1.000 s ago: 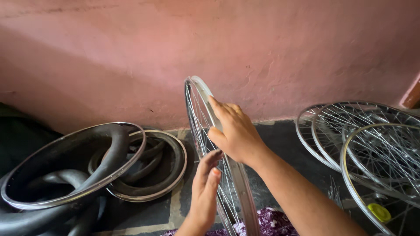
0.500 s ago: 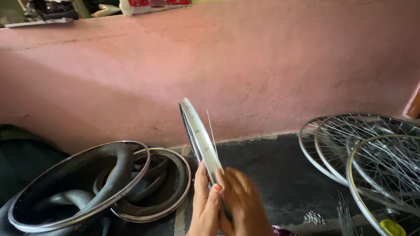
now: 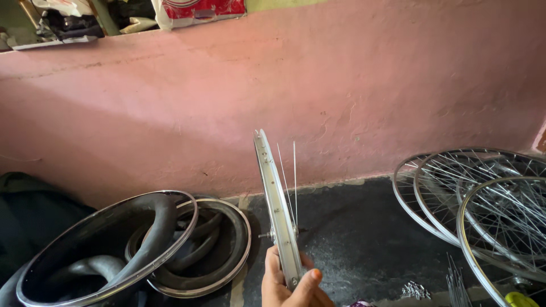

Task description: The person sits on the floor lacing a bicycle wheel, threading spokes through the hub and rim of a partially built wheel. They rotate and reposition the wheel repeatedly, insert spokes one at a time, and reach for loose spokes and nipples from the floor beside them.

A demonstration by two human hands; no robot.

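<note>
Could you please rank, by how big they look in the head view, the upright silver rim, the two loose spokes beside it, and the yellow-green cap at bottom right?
1. Upright silver metal rim, though nearest the camera.
2. Two thin loose spokes.
3. Small yellow-green cap, partly cut off.

Up on the ledge above the pink wall, well above and a touch left of where the hand (image 3: 290, 284) grips the wheel rim (image 3: 277, 210), a red-and-white printed package (image 3: 199, 10) sits, crumpled, its top cut off by the frame. Further left lie pale bundles, too unclear to call.
</note>
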